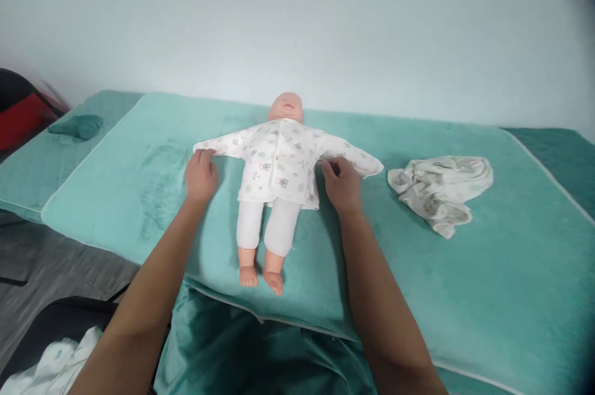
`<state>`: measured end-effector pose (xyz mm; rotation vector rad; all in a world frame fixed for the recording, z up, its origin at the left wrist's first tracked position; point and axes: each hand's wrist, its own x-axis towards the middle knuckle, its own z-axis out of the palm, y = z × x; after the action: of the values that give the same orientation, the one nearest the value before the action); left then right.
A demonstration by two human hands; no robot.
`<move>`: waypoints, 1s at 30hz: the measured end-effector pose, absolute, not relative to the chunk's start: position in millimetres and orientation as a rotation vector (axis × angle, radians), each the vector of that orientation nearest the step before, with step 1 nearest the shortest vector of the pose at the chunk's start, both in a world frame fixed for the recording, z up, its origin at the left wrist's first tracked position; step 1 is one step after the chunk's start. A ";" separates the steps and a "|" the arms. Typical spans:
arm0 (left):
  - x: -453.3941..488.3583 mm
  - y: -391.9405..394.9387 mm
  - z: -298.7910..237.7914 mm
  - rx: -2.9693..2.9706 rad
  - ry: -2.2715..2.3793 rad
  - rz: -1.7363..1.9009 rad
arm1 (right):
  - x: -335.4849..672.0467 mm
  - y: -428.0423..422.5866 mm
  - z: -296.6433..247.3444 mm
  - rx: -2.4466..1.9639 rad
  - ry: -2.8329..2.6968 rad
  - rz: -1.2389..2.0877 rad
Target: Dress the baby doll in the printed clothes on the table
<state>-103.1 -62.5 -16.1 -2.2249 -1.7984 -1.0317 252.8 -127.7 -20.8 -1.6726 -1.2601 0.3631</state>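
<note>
As the doll (274, 179) lies head-away between them, left hand (201, 174) and right hand (342, 184), half-curled, each touch a sleeve (224, 146); grip unclear

The doll (286, 106) has a head and feet of smooth plastic with a faint sheen. Its shirt (279, 162) is soft, matt printed cloth, and its leggings (267, 224) are plain white knit. The blanket (418, 271) beneath is teal plush, its velvety nap brushed into lighter and darker streaks. The crumpled cloth (441, 187) is thin, matt and wrinkled. The wall (325, 23) looks smooth and matt.
</note>
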 end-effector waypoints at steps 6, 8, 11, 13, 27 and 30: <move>-73.9 -118.3 -18.0 -2.487 -1.649 -0.778 | 230.6 -158.0 -16.7 -1.583 -1.488 0.571; -66.5 -133.0 -17.0 -2.558 -1.584 -0.709 | 228.1 -169.9 -18.0 -1.513 -1.545 0.619; -58.3 -146.7 -17.1 -2.598 -1.595 -0.711 | 227.9 -185.0 -19.6 -1.368 -1.546 0.710; -54.0 -150.5 -18.1 -2.605 -1.628 -0.735 | 228.3 -190.4 -20.5 -1.280 -1.501 0.742; -52.0 -159.1 -18.2 -2.830 -1.671 -0.829 | 227.4 -216.8 -21.5 -1.307 -1.430 0.835; -50.5 -158.4 -20.7 -2.782 -1.688 -0.819 | 227.1 -216.6 -22.2 -1.304 -1.402 0.824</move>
<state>-50.5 -158.4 -20.7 -2.7815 -1.6876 -0.8194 227.1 -216.6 -22.2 -1.3037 -1.4021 0.8240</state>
